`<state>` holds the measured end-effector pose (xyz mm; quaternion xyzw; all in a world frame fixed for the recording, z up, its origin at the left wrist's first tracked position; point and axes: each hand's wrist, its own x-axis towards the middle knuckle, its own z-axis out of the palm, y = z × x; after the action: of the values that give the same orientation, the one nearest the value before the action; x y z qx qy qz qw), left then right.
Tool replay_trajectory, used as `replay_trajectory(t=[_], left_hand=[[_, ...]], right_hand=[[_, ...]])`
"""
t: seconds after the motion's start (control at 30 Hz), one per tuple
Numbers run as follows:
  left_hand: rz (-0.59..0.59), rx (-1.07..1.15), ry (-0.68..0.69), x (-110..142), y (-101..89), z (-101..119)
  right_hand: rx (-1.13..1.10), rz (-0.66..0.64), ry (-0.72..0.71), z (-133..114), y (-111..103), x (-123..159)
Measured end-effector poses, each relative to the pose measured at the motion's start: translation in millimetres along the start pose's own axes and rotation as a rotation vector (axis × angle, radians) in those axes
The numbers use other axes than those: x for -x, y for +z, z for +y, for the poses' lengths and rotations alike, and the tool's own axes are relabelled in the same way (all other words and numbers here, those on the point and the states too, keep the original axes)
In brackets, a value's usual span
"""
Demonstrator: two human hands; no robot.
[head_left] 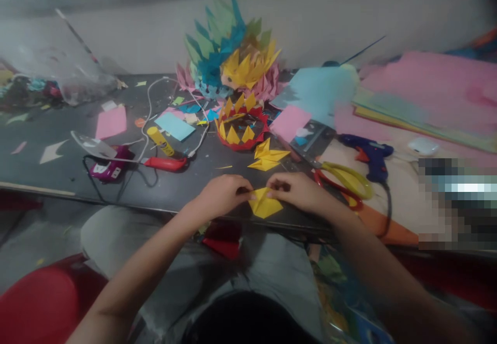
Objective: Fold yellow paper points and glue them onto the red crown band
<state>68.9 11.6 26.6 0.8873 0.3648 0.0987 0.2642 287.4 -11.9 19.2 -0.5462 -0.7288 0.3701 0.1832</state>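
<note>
A small yellow origami paper (265,207), partly folded, lies at the table's front edge between my hands. My left hand (225,193) pinches its upper left edge with thumb and fingers. On the upper right edge, my right hand (293,190) grips the same paper in a pinch. Just beyond it rest several folded yellow paper pieces (267,155). Behind those stands a ring of red and yellow folded points (243,141). Farther back rises a larger layered origami piece (233,49) in blue, green, yellow and pink.
Scissors (345,181) and a blue glue gun (368,152) lie to the right, near stacked coloured sheets (427,85). Leftward are a glue stick (161,141), a red-handled tool (166,164), a purple power adapter (112,167) with cables and scattered paper scraps. A red stool (42,302) stands below.
</note>
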Motion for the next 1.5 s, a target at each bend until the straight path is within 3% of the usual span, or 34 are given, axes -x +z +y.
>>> replay_trajectory(t=[0.17,0.4,0.67,1.07,1.37,1.5], left_hand=[[0.095,-0.008,0.020,-4,7.3,-7],[0.202,-0.025,0.123,1,20.5,-19],[0.067,-0.122,0.282,-3,4.8,-27],[-0.087,-0.494,0.475,-5,-6.5,-25],[-0.075,-0.548,0.549,-4,-7.2,-28],[-0.043,-0.532,0.547,-3,-5.6,-29]], right_hand=[[-0.044,0.025,-0.062,2,5,0],[0.154,0.151,-0.217,0,23,1],[0.324,0.157,-0.439,5,26,3],[0.497,0.127,-0.587,10,25,8],[0.631,0.092,-0.662,6,21,7],[0.583,0.076,-0.666,6,18,8]])
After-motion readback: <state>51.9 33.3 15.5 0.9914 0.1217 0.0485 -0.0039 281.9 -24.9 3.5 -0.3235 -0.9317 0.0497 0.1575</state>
